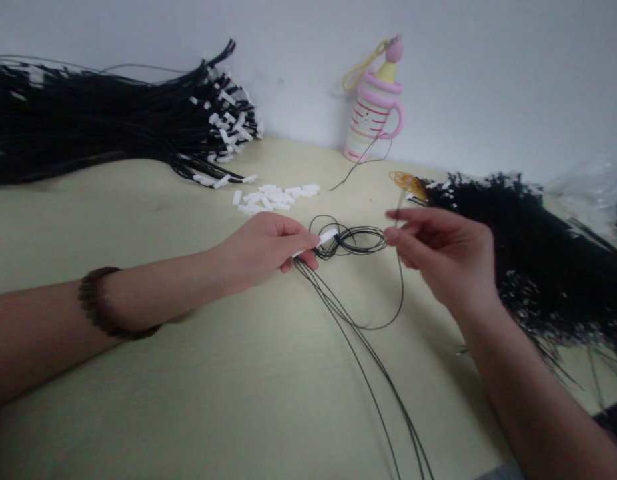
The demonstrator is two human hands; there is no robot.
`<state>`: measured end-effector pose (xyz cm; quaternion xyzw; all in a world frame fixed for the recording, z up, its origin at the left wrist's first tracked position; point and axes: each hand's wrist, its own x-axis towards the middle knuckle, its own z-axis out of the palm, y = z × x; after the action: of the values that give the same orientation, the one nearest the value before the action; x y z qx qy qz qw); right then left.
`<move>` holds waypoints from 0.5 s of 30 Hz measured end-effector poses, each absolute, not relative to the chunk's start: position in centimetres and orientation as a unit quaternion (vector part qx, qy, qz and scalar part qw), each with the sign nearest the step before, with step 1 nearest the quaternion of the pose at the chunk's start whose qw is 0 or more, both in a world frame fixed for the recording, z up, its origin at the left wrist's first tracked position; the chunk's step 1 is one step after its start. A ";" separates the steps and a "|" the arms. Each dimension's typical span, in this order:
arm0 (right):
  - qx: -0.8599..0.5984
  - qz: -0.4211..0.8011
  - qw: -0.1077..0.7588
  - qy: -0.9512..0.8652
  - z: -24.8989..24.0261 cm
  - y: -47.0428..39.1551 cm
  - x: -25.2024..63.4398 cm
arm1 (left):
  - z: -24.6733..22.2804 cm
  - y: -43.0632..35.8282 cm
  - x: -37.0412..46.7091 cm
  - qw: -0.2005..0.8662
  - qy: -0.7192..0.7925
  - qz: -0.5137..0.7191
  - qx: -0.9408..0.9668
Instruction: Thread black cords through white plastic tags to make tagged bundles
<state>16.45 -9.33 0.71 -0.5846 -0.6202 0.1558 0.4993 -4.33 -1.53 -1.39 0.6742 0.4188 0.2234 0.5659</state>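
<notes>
Between thumb and fingers, my left hand [268, 250] pinches a small white tag [328, 236] where several thin black cords meet. Beside that hand lies a looped coil of black cord [363, 240] on the table. Loose strands [358, 333] run from below the left hand toward the front edge. My right hand [433, 250] is closed in a pinch on a single black cord [401, 287], which curves down and back to the strands under the left hand. The far end of this cord rises above the right fingertips.
White tags [273, 198] lie in a loose pile behind my hands. A thick black cord bundle [113, 127] with white ends is at the back left. At right sits a black tangled heap [538, 260] beside yellow-orange loops [407, 183]. A pink striped cup-shaped holder [371, 113] stands against the wall.
</notes>
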 end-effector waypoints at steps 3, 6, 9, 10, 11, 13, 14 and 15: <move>-0.586 0.108 0.416 -0.688 -0.7 -10.1 14.0 | -1.5 -1.1 -4.3 0.608 0.418 0.243 0.630; -0.561 0.110 0.373 -0.731 -1.3 -10.7 12.7 | -1.5 -0.7 -4.3 0.644 0.426 0.253 0.583; -0.554 0.120 0.357 -0.742 -1.7 -10.6 12.3 | -1.5 -0.8 -4.3 0.642 0.427 0.252 0.585; -0.554 0.124 0.355 -0.743 -1.8 -10.4 12.3 | -1.4 -0.9 -4.3 0.638 0.425 0.252 0.590; -0.555 0.129 0.352 -0.743 -1.9 -10.3 12.3 | -1.4 -0.9 -4.3 0.636 0.423 0.251 0.594; -0.558 0.139 0.346 -0.741 -2.1 -10.0 12.4 | -1.4 -1.0 -4.2 0.633 0.423 0.251 0.598; -0.560 0.143 0.345 -0.739 -2.2 -9.9 12.4 | -1.4 -1.1 -4.2 0.630 0.423 0.252 0.600; -0.562 0.147 0.344 -0.737 -2.2 -9.9 12.4 | -1.5 -1.1 -4.2 0.628 0.423 0.253 0.603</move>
<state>12.42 -9.85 -2.20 -0.5623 -0.7372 0.1473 0.3445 -4.20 -1.07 -1.47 0.6027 0.4226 0.2528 0.6279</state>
